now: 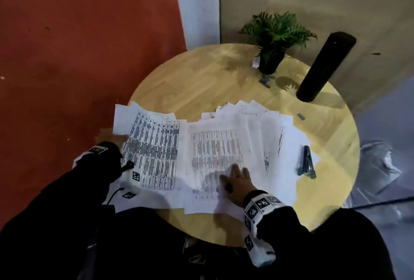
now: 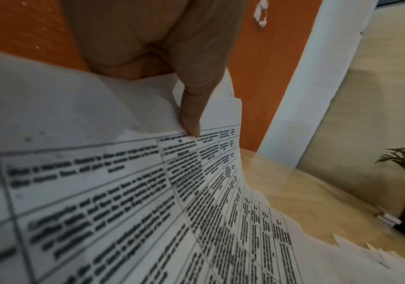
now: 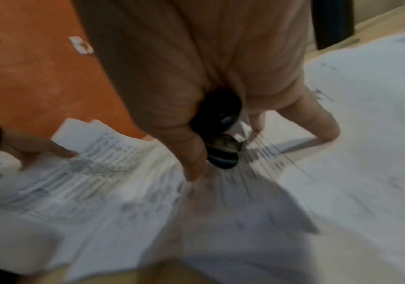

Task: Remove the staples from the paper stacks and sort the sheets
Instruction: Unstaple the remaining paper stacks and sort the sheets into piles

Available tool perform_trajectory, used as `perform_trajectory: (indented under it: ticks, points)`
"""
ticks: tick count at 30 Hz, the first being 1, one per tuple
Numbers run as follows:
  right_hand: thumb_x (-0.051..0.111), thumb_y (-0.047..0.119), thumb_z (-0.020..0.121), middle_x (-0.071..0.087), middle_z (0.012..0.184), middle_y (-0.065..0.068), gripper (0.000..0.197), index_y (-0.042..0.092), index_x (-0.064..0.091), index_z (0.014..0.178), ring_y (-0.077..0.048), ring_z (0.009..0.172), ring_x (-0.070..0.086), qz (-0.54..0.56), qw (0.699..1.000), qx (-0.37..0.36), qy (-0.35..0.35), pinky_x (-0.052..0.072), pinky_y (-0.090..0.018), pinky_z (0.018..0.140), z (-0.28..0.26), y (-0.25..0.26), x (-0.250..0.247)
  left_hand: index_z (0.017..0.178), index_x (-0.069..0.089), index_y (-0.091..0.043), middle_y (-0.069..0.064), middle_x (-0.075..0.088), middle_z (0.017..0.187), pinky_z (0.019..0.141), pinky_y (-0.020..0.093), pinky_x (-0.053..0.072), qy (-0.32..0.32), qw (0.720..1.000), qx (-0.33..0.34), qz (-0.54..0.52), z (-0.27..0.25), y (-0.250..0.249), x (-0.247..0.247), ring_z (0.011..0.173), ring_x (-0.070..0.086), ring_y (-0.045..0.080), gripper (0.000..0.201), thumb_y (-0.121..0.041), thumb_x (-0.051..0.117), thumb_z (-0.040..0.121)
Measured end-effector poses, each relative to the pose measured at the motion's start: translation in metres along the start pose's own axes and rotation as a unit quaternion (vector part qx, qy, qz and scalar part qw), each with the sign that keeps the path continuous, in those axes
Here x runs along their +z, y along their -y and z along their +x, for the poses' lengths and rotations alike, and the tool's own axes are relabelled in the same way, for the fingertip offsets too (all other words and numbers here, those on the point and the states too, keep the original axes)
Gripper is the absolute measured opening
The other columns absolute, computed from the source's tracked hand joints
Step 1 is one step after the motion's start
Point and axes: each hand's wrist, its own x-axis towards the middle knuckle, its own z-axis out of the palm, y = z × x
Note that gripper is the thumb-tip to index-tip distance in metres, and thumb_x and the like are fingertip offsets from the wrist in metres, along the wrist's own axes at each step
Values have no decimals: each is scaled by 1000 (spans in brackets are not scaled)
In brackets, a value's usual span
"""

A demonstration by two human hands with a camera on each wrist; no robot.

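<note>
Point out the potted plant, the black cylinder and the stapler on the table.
potted plant (image 1: 276, 30), head view, on its green leaves.
black cylinder (image 1: 324, 66), head view, on the middle of its side.
stapler (image 1: 306, 164), head view, on its dark body, lying on the papers at the table's right.

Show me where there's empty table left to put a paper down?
Bare wood shows on the round table behind the spread sheets, left of the potted plant and black cylinder. A smaller patch lies at the right rim, beyond the stapler. The near half is crowded: papers overlap, the right hand presses them.
</note>
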Motion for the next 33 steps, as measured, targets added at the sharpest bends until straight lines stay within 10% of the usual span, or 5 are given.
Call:
perform_trajectory:
  ticks: [8, 14, 17, 23, 33]
  points:
    - [31, 33, 101, -5, 154, -26, 44, 27, 28, 144, -36, 144, -9, -10, 997, 46, -53, -3, -45, 117, -2, -48, -15, 119, 57, 8, 27, 61, 117, 89, 49, 51, 6, 999, -44, 26, 27, -2, 22, 103, 62, 42, 42, -14, 68, 85]
    - [41, 30, 96, 7, 155, -13, 36, 32, 43, 132, -36, 143, 5, 49, 995, 47, -74, 25, -53, 111, -1, -50, -10, 141, 30, -3, 27, 38, 142, 106, 51, 36, 8, 991, -53, 119, 31, 1, 23, 128, 41, 42, 88, -22, 81, 72]
    - [48, 20, 93, 21, 149, -9, 39, 26, 46, 131, -31, 135, 24, 84, 969, 124, -197, 39, -47, 100, -8, -53, -20, 143, 27, -9, 23, 36, 142, 105, 50, 34, -43, 967, 123, 219, -6, -22, 34, 131, 34, 41, 87, -38, 75, 76]
    - [56, 37, 90, 35, 135, -17, 58, 6, 36, 135, -34, 127, 32, 187, 911, 278, -240, 38, -48, 95, -2, -61, -32, 149, -8, -30, 18, -19, 155, 117, 54, 6, 295, 879, 155, 342, -89, -11, 102, 142, -9, 44, 117, -61, 71, 69]
    - [60, 37, 88, 40, 130, -19, 57, 5, 36, 128, -35, 123, 38, 229, 889, 305, -252, 42, -48, 90, 11, -65, -28, 150, -3, -22, 9, -20, 156, 115, 51, 8, 300, 859, 217, 355, -44, -21, 74, 144, -14, 36, 118, -27, 83, 69]
